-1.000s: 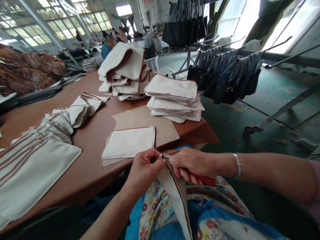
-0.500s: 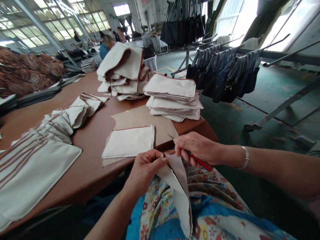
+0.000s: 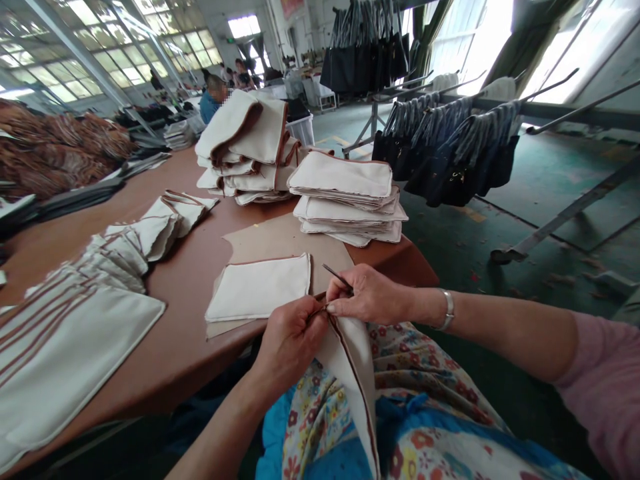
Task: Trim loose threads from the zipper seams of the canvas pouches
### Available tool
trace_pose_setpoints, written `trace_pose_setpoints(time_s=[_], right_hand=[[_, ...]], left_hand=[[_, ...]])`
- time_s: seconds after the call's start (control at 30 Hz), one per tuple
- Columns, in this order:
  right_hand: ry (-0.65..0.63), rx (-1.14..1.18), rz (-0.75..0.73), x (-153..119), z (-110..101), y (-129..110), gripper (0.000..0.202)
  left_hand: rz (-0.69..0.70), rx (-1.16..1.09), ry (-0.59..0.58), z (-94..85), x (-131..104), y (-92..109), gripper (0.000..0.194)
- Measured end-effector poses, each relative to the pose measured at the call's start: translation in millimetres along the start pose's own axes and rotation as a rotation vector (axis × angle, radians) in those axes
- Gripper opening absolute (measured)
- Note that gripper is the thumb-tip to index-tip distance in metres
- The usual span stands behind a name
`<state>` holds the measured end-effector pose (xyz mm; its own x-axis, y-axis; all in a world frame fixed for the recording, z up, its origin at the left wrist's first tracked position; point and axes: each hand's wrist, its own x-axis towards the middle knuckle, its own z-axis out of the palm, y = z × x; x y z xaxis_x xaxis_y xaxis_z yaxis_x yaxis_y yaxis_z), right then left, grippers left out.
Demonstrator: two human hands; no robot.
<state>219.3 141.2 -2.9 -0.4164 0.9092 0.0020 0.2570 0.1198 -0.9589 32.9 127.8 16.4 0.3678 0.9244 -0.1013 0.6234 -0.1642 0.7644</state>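
A cream cloth pouch [image 3: 347, 373] with brown edging hangs over my lap in the head view, its upper corner between my hands. My left hand [image 3: 295, 333] is closed on that corner, thumb and fingers pinching the edge. Close against it, my right hand [image 3: 367, 293] is closed too, fingertips at the same corner. It keeps hold of a slim pointed tool [image 3: 337, 277], whose dark tip sticks out up and left; its red handle is hidden now. On the table just beyond lies a flat cream pouch [image 3: 260, 287] on a tan sheet [image 3: 280, 237].
Neat stacked pouches [image 3: 345, 180] stand at the table's right corner, with a taller folded pile [image 3: 245, 147] behind. Overlapping cream pieces [image 3: 75, 333] cover the left side. A rack holds dark bags [image 3: 450, 153] at right. One person in blue [image 3: 210, 103] sits further back.
My right hand has moved left and down to meet my left hand at the pouch's corner. The tool has swung, so its red handle no longer shows.
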Motion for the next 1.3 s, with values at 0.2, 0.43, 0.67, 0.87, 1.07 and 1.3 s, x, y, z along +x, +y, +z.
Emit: trace_pose_setpoints(time_s=[0.2, 0.43, 0.67, 0.87, 1.07, 1.3], right_hand=[[0.033, -0.031, -0.081, -3, 3, 3, 0.007], [0.031, -0.310, -0.493, -12, 0, 20, 0.015], [-0.048, -0.870, -0.792, -15, -4, 38, 0.026], [0.002, -0.391, -0.574, -22, -2, 31, 0.020], [-0.202, 0.099, -0.038, -13, -18, 3, 0.044], [-0.317, 0.224, -0.011, -3, -15, 0, 0.031]], left_hand=[[-0.099, -0.209, -0.098, 2.1, 6, -12, 0.020], [-0.366, -0.936, -0.239, 5.0, 6, -30, 0.031], [-0.420, -0.870, -0.310, 7.7, 6, -31, 0.037], [-0.140, -0.420, -0.301, -3.9, 4, -29, 0.035], [0.120, -0.094, -0.279, -19.8, 4, -16, 0.033], [0.183, -0.148, -0.209, -16.6, 3, -12, 0.033]])
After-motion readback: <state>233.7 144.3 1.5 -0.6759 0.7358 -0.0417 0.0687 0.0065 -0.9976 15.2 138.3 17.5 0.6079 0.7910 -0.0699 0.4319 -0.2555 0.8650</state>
